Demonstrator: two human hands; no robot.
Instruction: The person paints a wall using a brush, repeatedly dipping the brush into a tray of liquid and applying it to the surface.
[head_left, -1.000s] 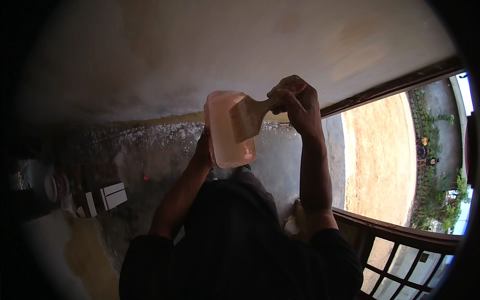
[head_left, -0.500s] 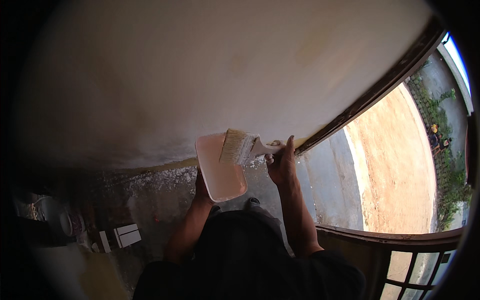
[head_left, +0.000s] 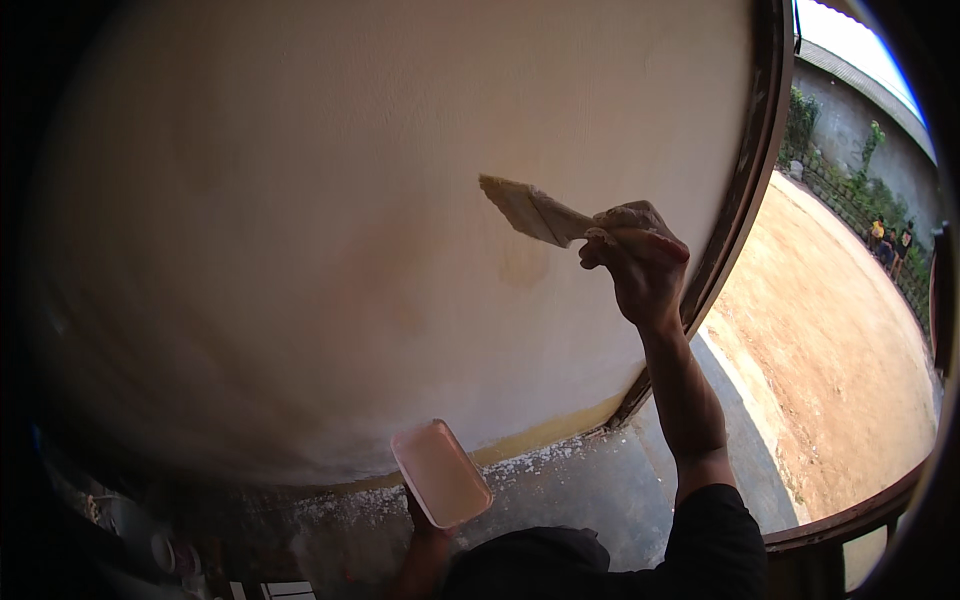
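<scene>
My right hand (head_left: 640, 258) is raised in front of the wall (head_left: 330, 200), its fingers wrapped round the handle of a wide paintbrush (head_left: 532, 211). The bristles point left, at or close to the wall; whether they touch it I cannot tell. Low in the view, my left hand (head_left: 428, 522) grips a shallow rectangular plastic tub (head_left: 442, 474) from below and the side. Pale pinkish paint covers the tub's inside. Most of the left fingers are hidden behind the tub.
A dark wooden door frame (head_left: 765, 130) borders the wall on the right. Beyond it lie sunlit bare ground (head_left: 820, 330), plants and several distant people. White specks dot the grey floor (head_left: 560, 490) along the wall's foot. White boxes and a round container (head_left: 170, 553) sit lower left.
My right hand has lifted the paintbrush from over the tub up toward the wall. The view has tilted upward, and the tub now appears lower in it, still in my left hand.
</scene>
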